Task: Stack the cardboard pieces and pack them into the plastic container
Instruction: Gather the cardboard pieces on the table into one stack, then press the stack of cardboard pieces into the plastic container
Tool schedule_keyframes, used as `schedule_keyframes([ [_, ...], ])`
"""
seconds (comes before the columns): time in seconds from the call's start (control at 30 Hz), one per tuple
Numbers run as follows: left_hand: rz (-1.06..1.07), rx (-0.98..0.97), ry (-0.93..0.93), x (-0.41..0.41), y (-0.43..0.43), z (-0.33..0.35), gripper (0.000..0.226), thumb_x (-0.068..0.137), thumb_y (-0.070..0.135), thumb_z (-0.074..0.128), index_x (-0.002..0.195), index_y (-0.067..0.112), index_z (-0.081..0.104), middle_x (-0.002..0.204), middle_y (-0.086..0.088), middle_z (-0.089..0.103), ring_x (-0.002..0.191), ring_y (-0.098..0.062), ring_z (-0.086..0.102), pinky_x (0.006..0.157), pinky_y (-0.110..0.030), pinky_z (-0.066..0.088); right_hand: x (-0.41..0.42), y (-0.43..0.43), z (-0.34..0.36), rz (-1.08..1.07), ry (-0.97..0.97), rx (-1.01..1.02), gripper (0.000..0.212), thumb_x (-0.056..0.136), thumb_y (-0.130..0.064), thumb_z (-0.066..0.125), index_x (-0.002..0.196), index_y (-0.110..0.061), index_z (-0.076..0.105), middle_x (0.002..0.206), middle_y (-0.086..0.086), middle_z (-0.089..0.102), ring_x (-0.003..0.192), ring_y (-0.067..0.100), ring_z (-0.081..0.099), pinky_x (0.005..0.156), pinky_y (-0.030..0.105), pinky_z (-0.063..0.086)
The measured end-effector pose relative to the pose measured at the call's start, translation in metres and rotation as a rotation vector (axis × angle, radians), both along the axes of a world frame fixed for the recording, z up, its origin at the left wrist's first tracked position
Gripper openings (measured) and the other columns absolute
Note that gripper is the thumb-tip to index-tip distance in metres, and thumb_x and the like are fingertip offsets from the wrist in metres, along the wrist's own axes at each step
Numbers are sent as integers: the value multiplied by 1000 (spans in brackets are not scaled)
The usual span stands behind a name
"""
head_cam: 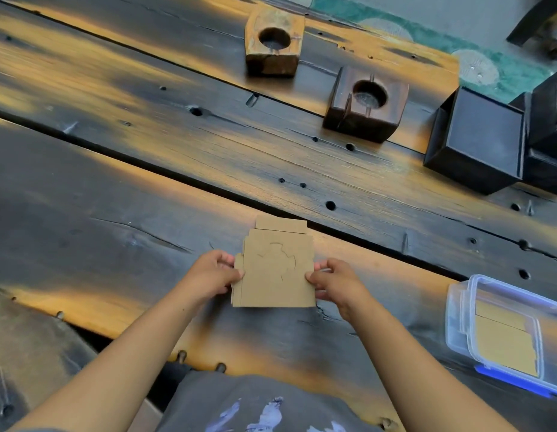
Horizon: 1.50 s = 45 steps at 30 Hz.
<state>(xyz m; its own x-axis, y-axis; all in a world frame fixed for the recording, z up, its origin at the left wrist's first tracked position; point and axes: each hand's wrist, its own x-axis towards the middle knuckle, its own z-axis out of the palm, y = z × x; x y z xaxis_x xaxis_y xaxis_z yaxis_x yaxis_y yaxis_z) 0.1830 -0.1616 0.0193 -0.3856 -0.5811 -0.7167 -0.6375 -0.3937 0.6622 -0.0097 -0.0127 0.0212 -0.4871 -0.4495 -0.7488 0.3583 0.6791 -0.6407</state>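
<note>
Over the dark wooden table [121, 188], I hold a stack of cardboard pieces [275, 269] between my hands: left hand [213, 274] pinching its left edge, right hand [335, 280] pinching its right. Off to my right sits the plastic container [458, 310], cardboard already lying inside.

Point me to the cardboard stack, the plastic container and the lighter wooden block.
cardboard stack [275, 269]: head view, top sheet's centre.
plastic container [455, 310]: head view, near left wall.
lighter wooden block [272, 65]: head view, front face.
</note>
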Motion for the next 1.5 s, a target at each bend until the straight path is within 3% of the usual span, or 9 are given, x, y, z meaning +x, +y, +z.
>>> schedule_keyframes([
  [0.2,-35,-150,-20,-43,-35,-4,24,85,6,68,107,3,59,83,-9,59,75,-23,60,67,-29,49,-28,-36,-2,-8,67,-9,19,89,2,63,84,-12,50,93,15,60,85,28,59,90,53,53],
  [0.37,-75,-175,-119,-61,-43,-30,18,82,12,69,95,12,58,75,0,57,80,-24,58,79,-38,52,-42,-50,-22,-46,89,33,25,88,2,63,78,-15,49,81,8,60,69,20,56,59,32,50],
  [0.57,-98,-210,-176,-63,-33,-54,21,82,17,69,98,19,55,78,5,55,88,-21,61,57,-22,37,-38,-47,-48,-65,100,107,23,87,-2,65,81,-18,48,94,9,59,83,25,57,71,36,49],
  [0.83,-18,-79,-150,-56,-31,-57,58,83,26,72,134,15,46,122,-7,57,110,-25,58,93,-40,51,-42,-40,-51,-28,96,128,42,84,-22,72,119,-12,51,111,4,59,90,18,60,78,36,53],
  [0.97,-6,157,-77,-64,-24,-49,22,82,20,76,95,18,58,105,-6,69,88,-17,65,66,-32,55,-30,-39,-50,-9,12,129,40,81,-19,76,112,-7,54,107,9,66,84,18,63,60,29,49],
  [1.1,-64,198,-10,-64,-13,-38,22,82,21,77,97,14,62,99,-6,73,84,-15,69,62,-26,53,-31,-14,-42,-67,-34,99,27,79,-19,79,85,-14,53,87,4,68,70,12,64,48,21,47],
  [1.23,-142,107,79,-77,12,-18,28,79,20,79,99,14,60,96,-8,71,82,-19,70,59,-29,56,-36,29,-26,-153,-4,34,28,77,-18,80,90,-8,57,97,10,71,74,14,68,53,24,53],
  [1.37,-211,77,151,-102,52,7,24,79,20,79,91,15,60,89,-6,71,74,-16,71,54,-27,56,-48,79,-1,-240,65,-11,42,78,-19,79,108,2,59,112,21,70,100,34,70,91,52,56],
  [1.5,-302,9,186,-139,106,28,29,79,23,80,93,10,58,84,-3,65,72,-15,68,51,-24,53,-77,146,21,-291,91,-74,42,80,-20,78,111,1,60,113,21,69,105,35,68,95,53,54],
])
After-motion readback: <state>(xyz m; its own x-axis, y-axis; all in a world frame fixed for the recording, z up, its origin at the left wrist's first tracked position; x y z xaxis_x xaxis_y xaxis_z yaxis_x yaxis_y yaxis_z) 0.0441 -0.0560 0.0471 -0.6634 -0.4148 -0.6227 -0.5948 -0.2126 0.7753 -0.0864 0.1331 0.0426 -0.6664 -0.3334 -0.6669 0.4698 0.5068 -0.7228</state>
